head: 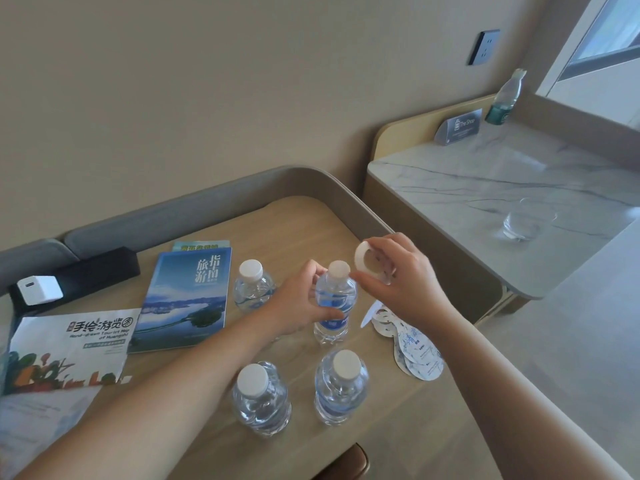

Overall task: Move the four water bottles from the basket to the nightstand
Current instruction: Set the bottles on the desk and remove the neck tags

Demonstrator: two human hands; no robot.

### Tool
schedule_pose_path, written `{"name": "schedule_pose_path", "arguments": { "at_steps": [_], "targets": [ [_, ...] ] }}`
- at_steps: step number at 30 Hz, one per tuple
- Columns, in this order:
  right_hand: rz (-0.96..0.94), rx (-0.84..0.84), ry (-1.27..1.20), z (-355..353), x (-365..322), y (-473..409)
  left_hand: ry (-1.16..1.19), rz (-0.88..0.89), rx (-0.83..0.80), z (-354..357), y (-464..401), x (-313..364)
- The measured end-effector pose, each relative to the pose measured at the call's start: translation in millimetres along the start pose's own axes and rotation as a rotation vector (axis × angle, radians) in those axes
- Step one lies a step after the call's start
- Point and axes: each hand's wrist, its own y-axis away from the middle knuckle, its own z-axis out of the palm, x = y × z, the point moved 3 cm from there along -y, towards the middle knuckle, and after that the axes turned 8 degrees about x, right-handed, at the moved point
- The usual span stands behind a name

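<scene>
Left hand point(298, 303) fingers wrap 1 upright bottle point(334, 303) on the bench point(377, 455); right hand point(398, 271) fingers pinch a white paper ring point(367, 260) beside its cap; 3 bottles stand near.

Left hand point(300, 303): fingers and thumb curled round a clear plastic water bottle with a white cap point(335, 301).
Right hand point(398, 275): raised, pinching a white paper ring tag point(367, 260).
Forearms: bare, both reaching forward.

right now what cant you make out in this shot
- Basket: not in the head view at all.
- Held bottle: label partly hidden by the left hand.
- Paper tag in the right hand: print faces away.
- Map: cut by the left edge.
</scene>
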Motion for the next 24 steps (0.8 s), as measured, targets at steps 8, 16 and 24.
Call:
{"name": "schedule_pose_path", "arguments": {
  "at_steps": [8, 16, 24],
  "targets": [
    [0.345, -0.294, 0.25, 10.0, 106.1, 28.6, -0.014, 0.002, -0.01, 2.3, -0.5, -5.8],
    [0.426, -0.363, 0.316, 57.0, 139.5, 37.0, -0.08, 0.025, -0.048, 2.1, -1.5, -8.3],
    [0.359, -0.398, 0.288, 56.4, 142.8, 37.6, -0.12, -0.09, -0.148, -7.6, 3.3, -4.9]
  ]
}}
